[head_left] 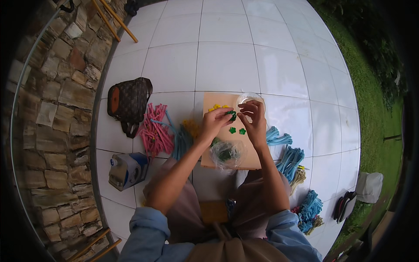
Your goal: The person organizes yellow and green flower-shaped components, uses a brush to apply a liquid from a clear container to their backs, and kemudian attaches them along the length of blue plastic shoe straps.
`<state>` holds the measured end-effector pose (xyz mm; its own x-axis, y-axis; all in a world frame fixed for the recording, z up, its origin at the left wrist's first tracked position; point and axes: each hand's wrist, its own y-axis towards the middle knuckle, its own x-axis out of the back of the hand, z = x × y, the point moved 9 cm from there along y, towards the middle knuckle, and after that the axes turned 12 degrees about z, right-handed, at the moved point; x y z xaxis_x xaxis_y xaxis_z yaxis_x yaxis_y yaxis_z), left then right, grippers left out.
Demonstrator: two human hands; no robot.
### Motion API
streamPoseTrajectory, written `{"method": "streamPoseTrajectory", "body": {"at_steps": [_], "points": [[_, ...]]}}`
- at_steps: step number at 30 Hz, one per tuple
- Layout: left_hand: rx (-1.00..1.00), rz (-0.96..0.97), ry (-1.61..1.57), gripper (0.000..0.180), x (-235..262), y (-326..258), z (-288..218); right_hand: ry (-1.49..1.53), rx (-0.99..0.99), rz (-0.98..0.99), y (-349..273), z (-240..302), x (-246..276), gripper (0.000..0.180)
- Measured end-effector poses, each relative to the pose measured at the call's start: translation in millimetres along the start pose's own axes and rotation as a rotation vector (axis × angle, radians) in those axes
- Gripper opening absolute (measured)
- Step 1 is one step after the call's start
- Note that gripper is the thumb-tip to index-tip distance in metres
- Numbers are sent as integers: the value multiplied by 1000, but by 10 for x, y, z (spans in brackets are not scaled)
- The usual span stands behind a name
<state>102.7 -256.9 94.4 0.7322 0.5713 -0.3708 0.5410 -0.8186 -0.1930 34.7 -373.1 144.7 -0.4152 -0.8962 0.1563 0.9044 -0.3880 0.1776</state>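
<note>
Between the fingertips of my left hand (pixel 214 122) is a small dark green flower-shaped piece (pixel 231 115). My right hand (pixel 255 122) hovers just to its right, fingers bent and spread, with nothing visible in them. Below the hands, two more green flower pieces (pixel 237 131) lie on a tan board (pixel 251 150). Yellow pieces (pixel 217 106) sit at the board's far left, partly behind my left hand. A clear round container (pixel 250 97) stands at the far right corner, partly covered by my right hand. A clear plastic bag (pixel 226 155) with dark green contents rests on the near part.
Pink bundles (pixel 156 131), a brown bag (pixel 128 102) and a metal can (pixel 126 171) are on the left. Light blue bundles (pixel 290 162) and a blue cluster (pixel 310 209) lie on the right. White floor tiles (pixel 227 61) meet a stone wall (pixel 56 126) and grass (pixel 371 109).
</note>
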Motion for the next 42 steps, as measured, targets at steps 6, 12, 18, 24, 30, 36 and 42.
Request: {"method": "streamPoseTrajectory", "body": {"at_steps": [6, 12, 18, 24, 30, 36, 42], "points": [[14, 34, 37, 24, -128, 15, 8, -78, 13, 36, -75, -54, -15, 34], [6, 71, -33, 22, -301, 22, -7, 94, -15, 1, -169, -103, 153, 34], [64, 152, -308, 26, -418, 51, 105, 545, 54, 78, -166, -78, 221, 37], [150, 54, -129, 22, -341, 104, 163, 215, 98, 155, -182, -106, 214, 37], [-126, 63, 369, 17, -292, 146, -40, -104, -65, 30, -230, -106, 227, 41], [-96, 8, 346, 12, -214, 140, -21, 314, -230, 74, -243, -455, 238, 44], [-260, -38, 910, 13, -149, 74, -420, 408, -533, 258, -353, -683, 293, 50]]}}
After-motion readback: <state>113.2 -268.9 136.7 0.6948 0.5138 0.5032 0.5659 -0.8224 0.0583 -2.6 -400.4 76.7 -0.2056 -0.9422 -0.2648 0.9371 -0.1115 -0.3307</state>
